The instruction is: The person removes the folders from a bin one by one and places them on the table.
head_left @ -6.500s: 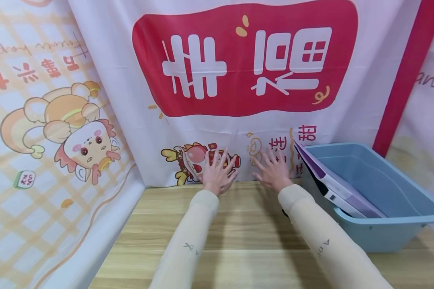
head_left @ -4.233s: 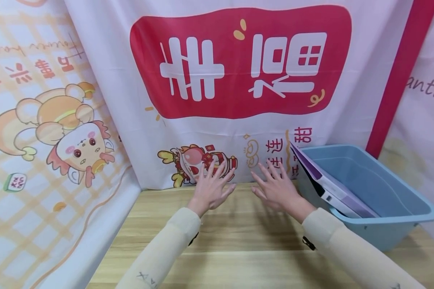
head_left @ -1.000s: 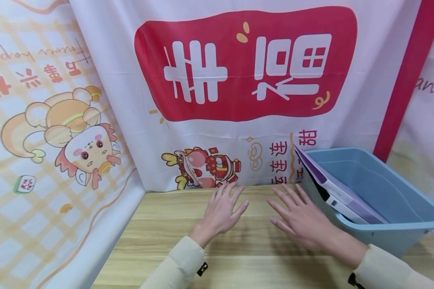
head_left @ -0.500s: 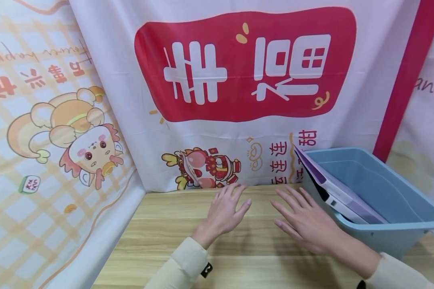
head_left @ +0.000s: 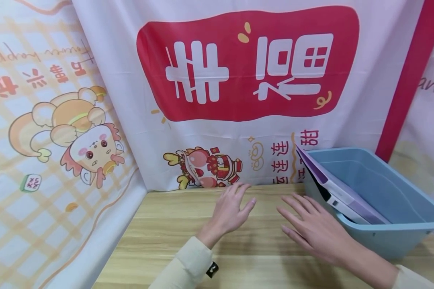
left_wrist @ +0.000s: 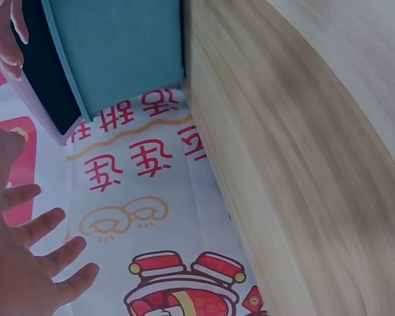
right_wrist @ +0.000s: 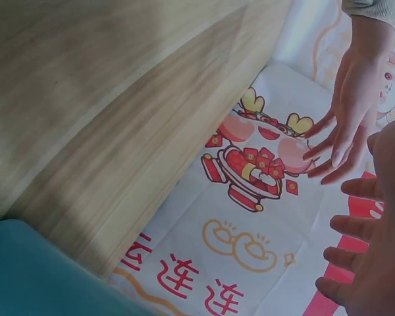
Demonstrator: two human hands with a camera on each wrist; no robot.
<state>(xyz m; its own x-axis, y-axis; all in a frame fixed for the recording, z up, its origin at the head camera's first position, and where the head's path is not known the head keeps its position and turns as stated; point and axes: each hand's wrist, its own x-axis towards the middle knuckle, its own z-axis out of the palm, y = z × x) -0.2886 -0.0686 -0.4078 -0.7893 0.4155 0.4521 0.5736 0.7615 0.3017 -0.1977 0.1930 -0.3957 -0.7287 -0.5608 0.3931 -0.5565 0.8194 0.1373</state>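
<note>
In the head view my left hand [head_left: 228, 210] is held over the wooden table [head_left: 159, 241], its fingers loosely extended and holding nothing. To its right is my right hand [head_left: 316, 230], fingers spread and slightly bent, also holding nothing. It is the nearer of the two to a blue plastic bin [head_left: 387, 243], in which a purple and white folder [head_left: 341, 192] leans, its corner sticking out over the left rim. The left wrist view has the left hand [left_wrist: 26, 257] with fingers apart. In the right wrist view, both the right hand [right_wrist: 375, 243] and left hand appear above the table.
A white cloth [head_left: 130, 120] with a red printed panel and dragon figure hangs behind the table. Checked cloth [head_left: 39, 208] with a cartoon animal covers the left side. Another pale printed cloth [head_left: 426, 132] hangs at the right, behind the bin.
Both hands have drawn back from the rear cloth toward the person. The right hand has moved right, closer to the bin, and the gap between the hands has widened. Bin and folder have stayed put.
</note>
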